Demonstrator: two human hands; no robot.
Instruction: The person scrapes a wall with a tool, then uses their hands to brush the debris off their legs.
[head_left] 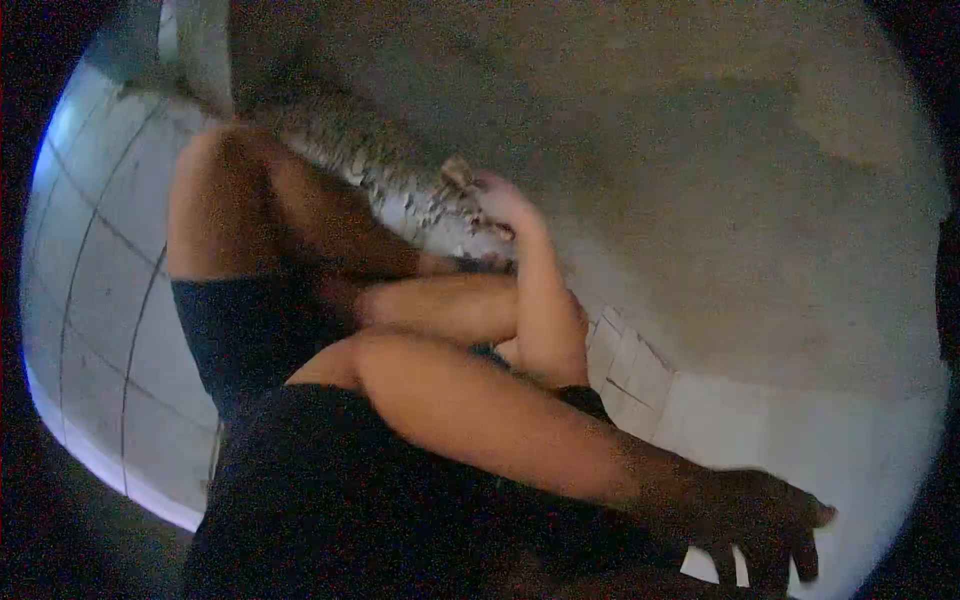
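My right hand [507, 208] is raised beyond my bent knees, its fingers closed on a small light-brown chunk [457, 171]. Just below it runs a rough strip of loose rubble [420, 200] along the foot of the wall; blur hides whether the hand touches it. My left forearm crosses in front of my body to the lower right. There my left hand [755, 520] hangs in shadow with its fingers spread and nothing visible in them. A pale surface lies behind those fingers.
A grey-brown bare wall [680, 200] fills the upper right, with a white lower part [800, 440]. Large pale tiles [110, 260] with dark joints lie to the left. A few smaller tiles [630, 365] show beside my right arm. My bent legs [225, 205] take up the middle.
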